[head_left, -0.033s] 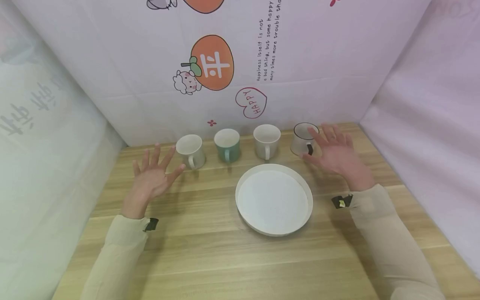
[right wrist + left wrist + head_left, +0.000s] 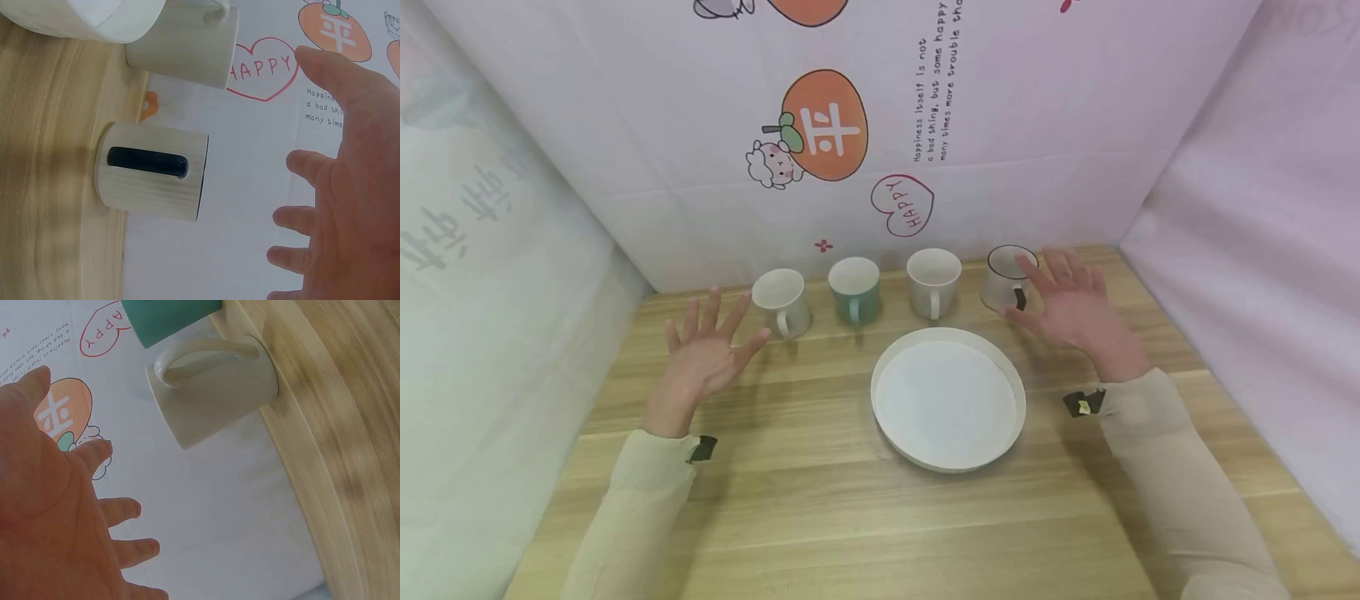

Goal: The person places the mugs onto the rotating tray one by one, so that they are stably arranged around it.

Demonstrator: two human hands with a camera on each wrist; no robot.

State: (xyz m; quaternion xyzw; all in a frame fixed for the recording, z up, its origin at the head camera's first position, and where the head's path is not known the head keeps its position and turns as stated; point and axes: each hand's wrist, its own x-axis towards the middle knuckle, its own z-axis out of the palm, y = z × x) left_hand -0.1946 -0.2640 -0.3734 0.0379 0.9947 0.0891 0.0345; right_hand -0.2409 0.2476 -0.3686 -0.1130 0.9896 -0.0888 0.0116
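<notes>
My left hand (image 2: pixel 703 358) is spread in the air just left of a plain white mug (image 2: pixel 784 304), holding nothing. The left wrist view shows that white mug (image 2: pixel 212 394) upright beyond the fingers, its handle toward me. My right hand (image 2: pixel 1071 308), also spread and bare, hovers by a white mug with a black rim and black handle (image 2: pixel 1000 292). In the right wrist view this ribbed mug (image 2: pixel 150 194) stands apart from the fingers. Between them in the row stand a green mug (image 2: pixel 857 292) and another white mug (image 2: pixel 934 283).
A round white tray (image 2: pixel 883 417) with a low rim lies in front of the two right-hand mugs. Everything stands on a wooden table (image 2: pixel 790 500). Printed white cloth (image 2: pixel 700 225) hangs behind the mugs, and more cloth walls in both sides.
</notes>
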